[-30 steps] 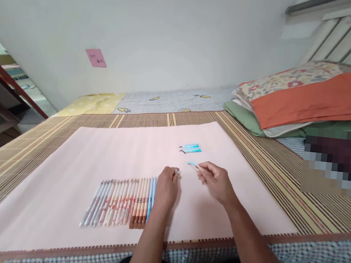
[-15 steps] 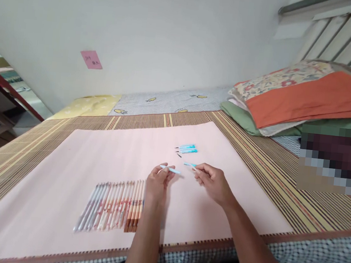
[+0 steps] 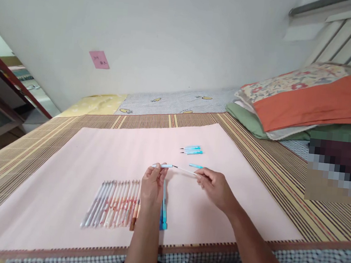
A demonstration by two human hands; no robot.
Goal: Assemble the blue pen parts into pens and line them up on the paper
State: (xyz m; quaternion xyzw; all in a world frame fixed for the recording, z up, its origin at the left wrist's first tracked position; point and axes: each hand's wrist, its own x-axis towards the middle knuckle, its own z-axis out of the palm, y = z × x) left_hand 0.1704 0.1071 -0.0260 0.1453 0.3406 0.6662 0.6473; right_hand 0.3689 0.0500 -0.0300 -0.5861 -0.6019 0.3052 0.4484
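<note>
The left hand (image 3: 153, 183) pinched a pale-blue barrel (image 3: 167, 166) above the pink sheet (image 3: 98, 152); the right hand (image 3: 216, 188) had its grip on a white refill (image 3: 186, 172) and a blue piece (image 3: 195, 165). A loose pinch could have dropped the dark spring (image 3: 174, 166) between them. Room lay right; the pen row (image 3: 117, 205) crowded the near left edge.

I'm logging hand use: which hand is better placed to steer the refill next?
Probably the right hand: it holds the refill, which points toward the barrel in the left hand.

Forearms (image 3: 147, 231) extend forward — left fingers (image 3: 157, 169) and right fingers (image 3: 206, 173) both pinched.
</note>
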